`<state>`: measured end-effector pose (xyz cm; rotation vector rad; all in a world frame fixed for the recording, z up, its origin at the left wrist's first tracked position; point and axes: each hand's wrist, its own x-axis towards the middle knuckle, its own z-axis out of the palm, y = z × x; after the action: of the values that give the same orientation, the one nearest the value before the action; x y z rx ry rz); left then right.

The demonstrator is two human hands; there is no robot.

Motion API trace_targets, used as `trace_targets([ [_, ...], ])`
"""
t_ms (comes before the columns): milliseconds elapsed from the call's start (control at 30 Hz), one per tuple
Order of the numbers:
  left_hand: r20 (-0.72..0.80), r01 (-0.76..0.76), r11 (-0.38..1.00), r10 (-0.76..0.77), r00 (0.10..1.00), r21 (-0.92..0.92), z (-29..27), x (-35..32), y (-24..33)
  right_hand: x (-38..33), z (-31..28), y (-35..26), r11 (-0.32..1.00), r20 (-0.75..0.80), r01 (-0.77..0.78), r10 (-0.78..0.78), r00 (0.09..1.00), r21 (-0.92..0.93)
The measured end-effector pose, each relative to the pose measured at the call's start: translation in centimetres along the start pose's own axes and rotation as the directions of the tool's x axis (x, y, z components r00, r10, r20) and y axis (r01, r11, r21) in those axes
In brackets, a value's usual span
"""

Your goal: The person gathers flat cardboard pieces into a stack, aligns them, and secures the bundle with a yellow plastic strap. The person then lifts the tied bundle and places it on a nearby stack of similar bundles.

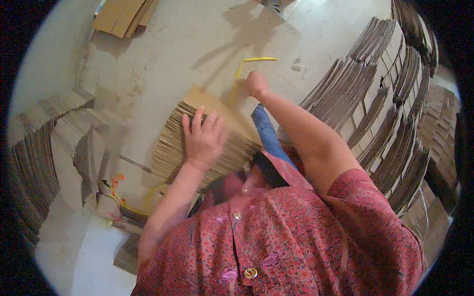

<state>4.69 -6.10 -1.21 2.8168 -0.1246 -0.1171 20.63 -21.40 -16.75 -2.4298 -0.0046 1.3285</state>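
Observation:
A thick stack of brown cardboard sheets [170, 148] stands right in front of me, with many sheet edges showing along its near side. My left hand [203, 140] rests on top of these edges, fingers spread and slightly blurred. Beyond the stack's right side, my right hand [256, 85] is closed in a fist around a yellow strap [260, 59]. One end of the strap sticks out past the fist and bends to the right; a blurred yellow length runs down toward the cardboard. Below my right forearm is a blue ribbed piece [269, 133], partly hidden by pink cloth.
Tall rows of cardboard bundles [340, 89] line the right side. More cardboard stacks [29, 172] stand at the left. Flat brown cardboard pieces [118, 17] lie at the far left on the pale floor [163, 54]. Yellow and orange straps [118, 190] lie at lower left.

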Motion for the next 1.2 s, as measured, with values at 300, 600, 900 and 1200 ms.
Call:
trace_targets([
  [300, -0.016, -0.003, 0.999, 0.003, 1.0, -0.033, 0.3, 0.3, -0.2, 2.2, 5.2, -0.9, 0.979, -0.338, -0.112, 0.164, 0.927, 0.17],
  [600, -0.031, 0.0, 0.999, -0.001, 1.0, -0.041, 0.4, 0.3, -0.3, 1.3, 6.1, -2.5, 0.99, -0.331, -0.04, 0.084, 0.94, 0.137],
  [900, 0.035, 0.023, 0.996, -0.02, 0.999, -0.082, -0.1, 0.8, -0.2, 3.5, 4.6, -4.7, 0.909, -0.45, 0.199, -0.015, 0.893, 0.365],
  [1200, 0.006, 0.046, 0.992, -0.046, 0.999, -0.122, -0.2, 1.1, -0.2, 1.1, 3.9, -3.3, 0.251, 0.023, -0.009, -0.055, 0.998, 0.968],
])
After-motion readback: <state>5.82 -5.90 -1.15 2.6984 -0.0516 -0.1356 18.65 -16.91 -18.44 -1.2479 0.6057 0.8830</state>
